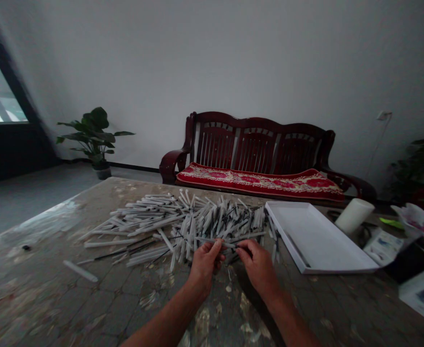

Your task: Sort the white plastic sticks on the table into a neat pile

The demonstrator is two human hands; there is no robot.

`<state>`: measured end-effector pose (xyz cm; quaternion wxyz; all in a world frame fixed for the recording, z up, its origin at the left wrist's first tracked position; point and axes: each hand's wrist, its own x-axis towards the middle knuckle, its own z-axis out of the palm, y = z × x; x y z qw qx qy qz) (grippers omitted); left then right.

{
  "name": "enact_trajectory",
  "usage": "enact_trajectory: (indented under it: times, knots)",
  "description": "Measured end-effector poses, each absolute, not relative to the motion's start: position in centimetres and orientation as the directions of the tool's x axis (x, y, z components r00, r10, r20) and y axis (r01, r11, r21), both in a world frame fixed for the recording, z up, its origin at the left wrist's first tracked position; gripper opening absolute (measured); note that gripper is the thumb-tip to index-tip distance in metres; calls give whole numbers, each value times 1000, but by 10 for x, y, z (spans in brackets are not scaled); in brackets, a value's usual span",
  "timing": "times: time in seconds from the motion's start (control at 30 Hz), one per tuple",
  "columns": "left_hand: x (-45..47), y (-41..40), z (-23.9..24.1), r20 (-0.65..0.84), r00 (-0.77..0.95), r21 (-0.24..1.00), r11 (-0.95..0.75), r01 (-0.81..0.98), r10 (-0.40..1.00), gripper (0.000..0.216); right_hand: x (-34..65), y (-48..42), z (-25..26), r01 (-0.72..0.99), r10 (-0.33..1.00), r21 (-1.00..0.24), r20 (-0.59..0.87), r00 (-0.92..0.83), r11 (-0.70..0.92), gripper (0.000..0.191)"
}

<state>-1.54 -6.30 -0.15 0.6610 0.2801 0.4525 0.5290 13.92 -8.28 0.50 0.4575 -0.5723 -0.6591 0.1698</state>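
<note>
A thin whitish pen-like tube (227, 245) is between my two hands, just over the near edge of a large pile. My left hand (205, 266) is closed, with thumb and forefinger pinching the tube. From the other side, my right hand (258, 266) is closed with its fingertips at the tube's right end; the exact grip is partly hidden. Before the hands spreads the pile of translucent white tubes (150, 217), with thin dark sticks mixed in. To the right, a shallow white box tray (327, 236) holds one slim dark-and-grey stick (299, 250) along its left wall.
One loose tube (80, 271) lies at left on the patterned tabletop (114, 308). Beyond the tray are a white roll (355, 215), a small box (383, 246) and a dark container (419, 255). A wooden bench (255, 149) and a potted plant (95, 135) stand behind the table.
</note>
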Motion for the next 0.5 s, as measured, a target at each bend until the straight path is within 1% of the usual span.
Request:
enact_trajectory:
  times: [0.07,0.13,0.17,0.27,0.33,0.4,0.5]
  knots:
    - [-15,-64,-1,-293,20,852,270,-447,956,56,138,-85,8,670,890,-661,456,3,337,15]
    - [-14,-65,-2,-282,19,858,261,-442,959,56,136,-87,9,698,885,-622,465,-35,354,21]
    - [-13,-65,-3,-272,24,863,255,-437,962,56,135,-87,8,695,890,-631,454,-29,344,26]
    - [-10,-66,-4,-243,36,872,235,-430,969,55,135,-86,3,637,924,-715,383,11,289,39]
    - [-8,-65,-3,-245,29,869,233,-437,969,55,138,-85,1,603,944,-756,330,15,255,43]
    - [-7,-65,-3,-263,16,861,242,-448,965,55,140,-85,1,586,952,-776,304,21,235,43]
    - [-8,-64,-2,-277,-2,856,246,-455,961,56,142,-85,4,577,938,-772,345,26,268,34]
